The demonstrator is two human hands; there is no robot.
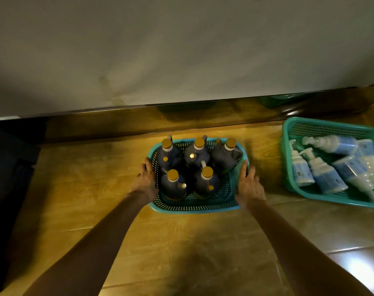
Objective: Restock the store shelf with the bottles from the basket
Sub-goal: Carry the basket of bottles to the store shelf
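Restocking is looking barely begun, judging by the load: the teal perforated plastic basket (194,205) is sitting on the glossy tan tiled floor (181,253) with five dark plastic bottles with gold screw caps (173,184) standing upright inside, three at the far side and two nearer, with one front corner showing bare. No bottle is out of it. No shelf is showing in view, only a pale wall (181,50) and dark skirting, so all placements seem to be pending.

Left hand (145,180) is pressing the basket's left rim, fingers bending over the edge. Right hand (249,184) is lying against the right rim, fingers fairly straight; whether its grip is closing under the lip I cannot tell. Neither is touching a bottle.

Second green mesh plastic basket (288,129) is sitting well apart to the right, holding white-and-blue pump bottles (325,176) lying on their sides.

Labels: nothing readable. Dark bottles are showing only caps; pump-bottle print is too blurred.
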